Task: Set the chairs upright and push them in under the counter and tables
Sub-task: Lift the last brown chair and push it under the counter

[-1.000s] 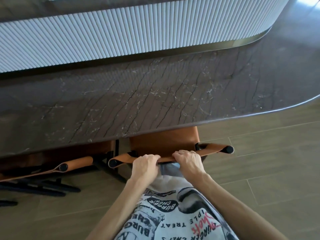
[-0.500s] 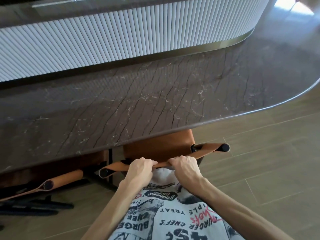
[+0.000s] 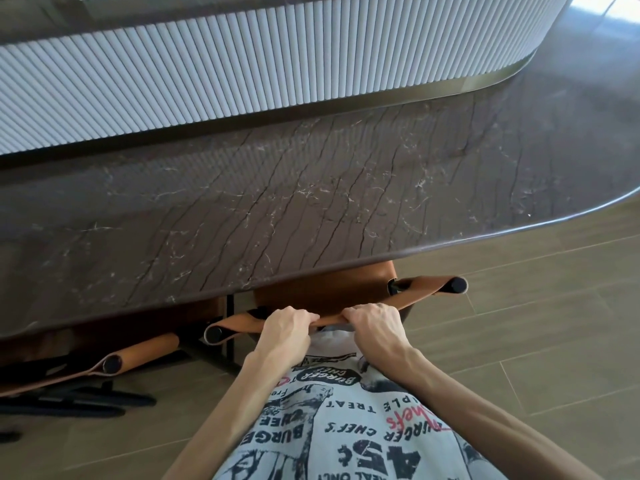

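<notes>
An upright chair with a tan leather back [image 3: 420, 288] stands right in front of me, its seat mostly hidden under the dark marble counter [image 3: 311, 209]. My left hand [image 3: 287, 329] and my right hand [image 3: 375, 327] both grip the top edge of the backrest, side by side. A second tan chair [image 3: 138, 355] is at the left, partly under the counter, with its black legs [image 3: 86, 403] showing low on the floor; I cannot tell whether it is upright.
Behind the marble top rises a white fluted counter wall [image 3: 242, 74] that curves away at the right. Wood-look floor tiles [image 3: 554, 323] spread to the right of the chair. The counter's rounded end [image 3: 606, 206] is at the right.
The chair has slid further under the counter, so less of its seat shows. Both hands stay on the backrest.
</notes>
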The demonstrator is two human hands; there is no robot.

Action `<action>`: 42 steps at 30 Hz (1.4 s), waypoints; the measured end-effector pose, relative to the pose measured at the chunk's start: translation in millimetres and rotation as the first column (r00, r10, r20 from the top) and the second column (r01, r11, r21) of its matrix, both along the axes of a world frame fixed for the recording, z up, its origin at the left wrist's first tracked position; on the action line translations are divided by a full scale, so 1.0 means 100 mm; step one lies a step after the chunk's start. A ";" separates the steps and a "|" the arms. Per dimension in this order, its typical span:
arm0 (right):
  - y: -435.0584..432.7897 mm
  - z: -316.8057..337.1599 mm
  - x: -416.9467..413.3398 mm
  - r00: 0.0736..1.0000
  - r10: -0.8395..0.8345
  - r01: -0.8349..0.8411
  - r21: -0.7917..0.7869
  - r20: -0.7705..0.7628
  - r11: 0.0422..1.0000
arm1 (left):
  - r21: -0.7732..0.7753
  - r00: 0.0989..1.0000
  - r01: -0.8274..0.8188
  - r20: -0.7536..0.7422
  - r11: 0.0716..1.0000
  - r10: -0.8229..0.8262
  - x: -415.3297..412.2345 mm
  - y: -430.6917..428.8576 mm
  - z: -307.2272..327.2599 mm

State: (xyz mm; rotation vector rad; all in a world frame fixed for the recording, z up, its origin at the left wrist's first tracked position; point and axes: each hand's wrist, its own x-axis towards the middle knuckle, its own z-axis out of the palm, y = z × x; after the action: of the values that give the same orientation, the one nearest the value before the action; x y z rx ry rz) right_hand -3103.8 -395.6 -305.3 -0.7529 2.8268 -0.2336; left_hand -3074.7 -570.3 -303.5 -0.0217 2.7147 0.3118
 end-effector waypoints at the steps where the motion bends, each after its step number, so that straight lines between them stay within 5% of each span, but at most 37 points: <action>1: -0.01 0.00 0.00 1.000 0.000 0.000 -0.003 -0.001 1.000 | 0.002 1.000 -0.002 -0.002 1.000 0.002 -0.01 -0.01 0.01; 23: 0.19 -0.05 -0.10 0.995 -0.017 -0.002 -0.192 -0.101 0.981 | 0.040 1.000 0.009 -0.001 0.999 -0.009 -0.11 0.13 0.10; 29: 0.17 -0.08 0.06 0.985 -0.103 0.048 -0.347 -0.140 0.937 | 0.111 0.987 -0.054 -0.144 0.992 0.070 0.04 0.13 0.13; 32: 0.13 -0.01 0.16 0.982 -0.186 0.136 -0.525 -0.043 0.840 | 0.220 0.963 -0.088 -0.230 0.972 0.139 0.17 0.10 0.15; 36: 0.09 0.20 0.30 0.912 -0.258 0.411 -0.678 0.320 0.609 | 0.306 0.939 -0.104 -0.283 0.946 0.194 0.35 0.07 0.25; 39: 0.09 0.39 0.40 0.787 -0.213 0.611 -0.687 0.579 0.392 | 0.492 0.890 -0.234 -0.238 0.838 0.388 0.45 0.07 0.39; 42: 0.17 0.56 0.50 0.697 -0.185 0.713 -0.641 0.693 0.284 | 0.635 0.833 -0.341 -0.138 0.694 0.536 0.56 0.09 0.56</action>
State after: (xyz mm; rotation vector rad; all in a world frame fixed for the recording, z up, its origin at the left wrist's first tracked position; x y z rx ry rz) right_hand -3053.6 -378.7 -249.2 0.1580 2.0973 -1.8626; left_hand -3019.2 -561.1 -247.1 -0.5073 2.7473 1.4120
